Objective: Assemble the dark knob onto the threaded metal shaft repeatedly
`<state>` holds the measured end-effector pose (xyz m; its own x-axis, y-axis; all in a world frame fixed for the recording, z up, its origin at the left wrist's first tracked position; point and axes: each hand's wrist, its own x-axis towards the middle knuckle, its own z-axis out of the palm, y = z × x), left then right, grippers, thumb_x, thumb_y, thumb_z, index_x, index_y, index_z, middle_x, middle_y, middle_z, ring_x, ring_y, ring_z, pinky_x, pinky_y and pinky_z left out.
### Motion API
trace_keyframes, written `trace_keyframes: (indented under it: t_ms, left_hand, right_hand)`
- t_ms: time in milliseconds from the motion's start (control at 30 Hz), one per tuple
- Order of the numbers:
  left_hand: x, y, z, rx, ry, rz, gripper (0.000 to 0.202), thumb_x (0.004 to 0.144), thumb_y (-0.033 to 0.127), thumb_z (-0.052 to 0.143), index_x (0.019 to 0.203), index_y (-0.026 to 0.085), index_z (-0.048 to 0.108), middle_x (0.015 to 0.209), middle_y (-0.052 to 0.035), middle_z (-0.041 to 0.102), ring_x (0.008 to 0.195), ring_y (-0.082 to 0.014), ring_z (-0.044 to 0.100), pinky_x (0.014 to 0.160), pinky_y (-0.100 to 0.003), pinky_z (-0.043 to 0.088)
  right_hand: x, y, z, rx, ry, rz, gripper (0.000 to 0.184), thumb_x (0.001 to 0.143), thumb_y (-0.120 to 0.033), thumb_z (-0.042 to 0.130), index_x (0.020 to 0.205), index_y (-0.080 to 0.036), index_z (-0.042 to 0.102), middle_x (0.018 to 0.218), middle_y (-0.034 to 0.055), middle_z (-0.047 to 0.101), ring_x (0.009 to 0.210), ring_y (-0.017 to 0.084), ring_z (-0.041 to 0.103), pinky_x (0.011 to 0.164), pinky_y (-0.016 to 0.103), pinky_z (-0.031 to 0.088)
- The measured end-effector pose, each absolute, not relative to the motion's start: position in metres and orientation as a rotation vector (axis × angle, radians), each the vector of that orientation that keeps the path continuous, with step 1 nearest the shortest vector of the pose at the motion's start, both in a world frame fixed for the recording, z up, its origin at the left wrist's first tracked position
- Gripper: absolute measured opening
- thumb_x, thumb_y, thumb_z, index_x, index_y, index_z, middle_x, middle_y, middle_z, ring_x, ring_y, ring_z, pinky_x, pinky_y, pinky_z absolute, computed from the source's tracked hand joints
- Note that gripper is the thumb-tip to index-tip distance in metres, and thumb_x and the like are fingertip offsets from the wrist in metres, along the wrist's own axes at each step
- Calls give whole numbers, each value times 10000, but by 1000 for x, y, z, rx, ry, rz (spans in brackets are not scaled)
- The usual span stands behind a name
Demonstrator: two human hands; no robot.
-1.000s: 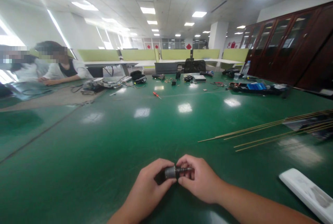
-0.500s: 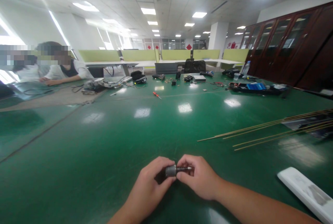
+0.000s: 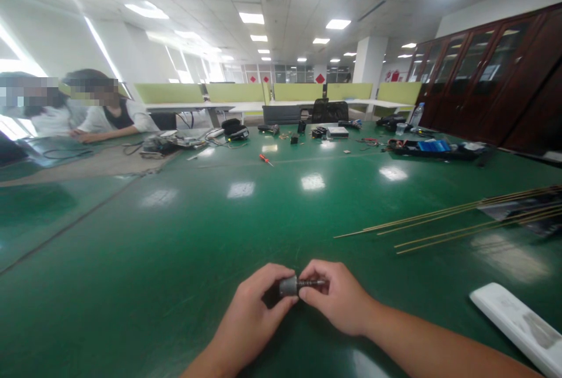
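A short grey metal cylinder (image 3: 288, 286) is pinched between the thumb and fingers of my left hand (image 3: 259, 308), just above the green tabletop. From its right end sticks out a thin dark ridged shaft (image 3: 309, 283), lying level and pointing right. My right hand (image 3: 340, 299) is closed around that shaft, thumb below and fingers above, close to the cylinder's end. Whether cylinder and shaft are one piece or two I cannot tell. The fingers of my right hand cover part of the shaft's far end.
To the right lie long thin brass-coloured rods (image 3: 439, 220) and a white oblong case (image 3: 511, 322). An orange-handled screwdriver (image 3: 266, 160) rests farther off. Along the far edge are electronic parts, a black tray (image 3: 439, 151) and a bottle (image 3: 417, 114). Two people sit at the left.
Both hands keep nearly the same place and hold on the cylinder and shaft. The right fingers have shifted slightly; the camera view has moved a little.
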<state>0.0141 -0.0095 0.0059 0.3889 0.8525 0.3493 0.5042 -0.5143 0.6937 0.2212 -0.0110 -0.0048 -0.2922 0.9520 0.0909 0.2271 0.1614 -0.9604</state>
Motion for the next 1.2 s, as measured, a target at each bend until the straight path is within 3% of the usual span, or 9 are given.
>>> trace_keyframes:
  t_ms: [533,833,1200]
  left_hand:
    - [15,-11,10,2192,1180,956,264,811,148,697,1049,263,697,997,-14,734,923,-189,695,842,-291,548]
    - [14,-9,10,2198,1254,887,249,875,285,692,1123,267,701,1042,-31,749,950,-206,705,865,-315,562]
    - [13,-9,10,2206,1275,866,259,883,304,674,1136,261,702,1080,-50,754,985,-227,711,894,-341,576]
  right_hand:
    - [222,-9,-10,-1107,-1615,1230,40,799,-204,675,803,-185,640,745,-13,647,691,148,582,682,250,457]
    - [222,-9,-8,-1134,-1639,1205,50,823,-232,663,832,-183,658,678,-36,585,629,128,528,593,227,394]
    - [222,-10,-10,-1155,-1629,1206,44,834,-227,661,841,-186,645,653,-42,568,593,125,514,564,230,376]
